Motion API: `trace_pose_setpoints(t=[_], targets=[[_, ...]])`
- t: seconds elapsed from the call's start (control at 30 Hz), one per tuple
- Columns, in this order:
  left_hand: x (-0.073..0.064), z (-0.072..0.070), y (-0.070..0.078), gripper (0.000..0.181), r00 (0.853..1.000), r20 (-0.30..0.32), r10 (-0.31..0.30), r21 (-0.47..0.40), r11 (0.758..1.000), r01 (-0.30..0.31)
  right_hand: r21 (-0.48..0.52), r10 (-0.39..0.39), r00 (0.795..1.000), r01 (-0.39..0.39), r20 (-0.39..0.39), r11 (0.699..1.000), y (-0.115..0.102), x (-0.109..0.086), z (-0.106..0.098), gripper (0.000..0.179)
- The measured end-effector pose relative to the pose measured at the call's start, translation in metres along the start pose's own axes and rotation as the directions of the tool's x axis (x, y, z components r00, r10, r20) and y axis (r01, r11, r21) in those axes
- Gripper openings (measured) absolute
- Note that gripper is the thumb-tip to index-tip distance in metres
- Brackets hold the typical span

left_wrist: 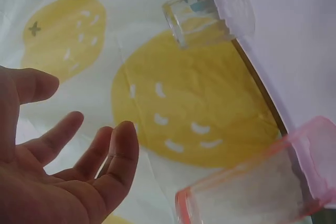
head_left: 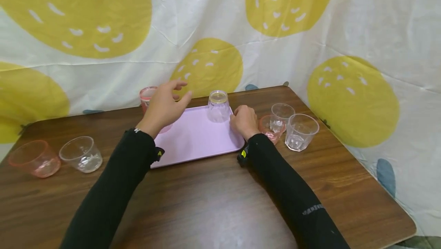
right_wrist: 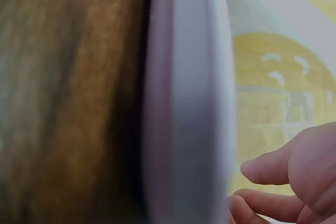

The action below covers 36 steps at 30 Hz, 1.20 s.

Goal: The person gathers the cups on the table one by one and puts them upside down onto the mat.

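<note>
A lilac tray [head_left: 198, 141] lies on the table. An upside-down clear glass [head_left: 219, 109] stands near its back right corner. Toward the tray's left side is a pink tumbler [head_left: 146, 95], also base up in the left wrist view and partly hidden by my left hand [head_left: 165, 105]. That hand is raised over the tray, its fingers spread and apart from the tumbler, holding nothing. My right hand [head_left: 245, 120] is at the tray's right rim, fingers curled there. Thumb [right_wrist: 257, 170] and fingertips lie close against the rim in the right wrist view.
Right of my right hand stand a pink glass [head_left: 272, 128] and two clear glasses, one behind [head_left: 283, 110] and one nearer [head_left: 301, 133]. At the left are a pink glass [head_left: 36, 159] and a clear glass [head_left: 82, 154]. A patterned curtain [head_left: 206, 23] hangs behind the wooden table [head_left: 193, 203].
</note>
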<state>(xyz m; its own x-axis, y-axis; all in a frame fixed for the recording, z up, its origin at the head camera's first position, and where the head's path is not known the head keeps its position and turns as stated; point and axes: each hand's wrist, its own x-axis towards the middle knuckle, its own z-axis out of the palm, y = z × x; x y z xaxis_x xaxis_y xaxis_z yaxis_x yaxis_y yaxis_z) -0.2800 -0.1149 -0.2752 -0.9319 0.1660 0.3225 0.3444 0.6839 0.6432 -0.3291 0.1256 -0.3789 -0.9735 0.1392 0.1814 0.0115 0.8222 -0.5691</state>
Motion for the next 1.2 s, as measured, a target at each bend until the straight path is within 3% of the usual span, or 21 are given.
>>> trace_pose_setpoints(t=[0.33, 0.53, 0.7, 0.8, 0.9, 1.03, 1.2], targets=[[-0.021, -0.012, -0.011, 0.04, 0.996, -0.052, 0.069, 0.039, 0.997, -0.067, 0.03, -0.163, 0.981, 0.167, -0.107, 0.985, -0.016, -0.006, -0.042, 0.027], [-0.03, -0.016, -0.018, 0.038, 0.996, -0.063, 0.056, 0.005, 0.998, -0.056, 0.092, -0.138, 0.985, 0.147, -0.103, 0.985, -0.019, -0.013, -0.078, 0.026], [-0.033, -0.017, -0.021, 0.038, 0.997, -0.07, 0.037, 0.007, 0.999, -0.037, 0.12, -0.102, 0.99, 0.114, -0.1, 0.986, -0.011, -0.02, -0.12, 0.031], [-0.033, -0.015, -0.022, 0.039, 0.998, -0.062, 0.019, 0.002, 1.0, -0.019, 0.111, -0.117, 0.992, 0.122, -0.05, 0.986, -0.001, -0.024, -0.146, 0.035], [-0.032, -0.01, -0.024, 0.039, 0.999, -0.05, -0.002, -0.006, 1.0, 0.002, 0.086, -0.139, 0.989, 0.134, 0.054, 0.987, 0.011, -0.031, -0.17, 0.042], [-0.032, -0.002, -0.026, 0.038, 0.999, -0.047, -0.015, -0.016, 1.0, 0.015, 0.025, -0.161, 0.969, 0.159, 0.186, 0.987, 0.03, -0.041, -0.193, 0.051], [-0.033, 0.001, -0.028, 0.038, 0.998, -0.055, -0.018, -0.021, 1.0, 0.017, -0.074, -0.127, 0.943, 0.157, 0.307, 0.985, 0.055, -0.045, -0.209, 0.064]])
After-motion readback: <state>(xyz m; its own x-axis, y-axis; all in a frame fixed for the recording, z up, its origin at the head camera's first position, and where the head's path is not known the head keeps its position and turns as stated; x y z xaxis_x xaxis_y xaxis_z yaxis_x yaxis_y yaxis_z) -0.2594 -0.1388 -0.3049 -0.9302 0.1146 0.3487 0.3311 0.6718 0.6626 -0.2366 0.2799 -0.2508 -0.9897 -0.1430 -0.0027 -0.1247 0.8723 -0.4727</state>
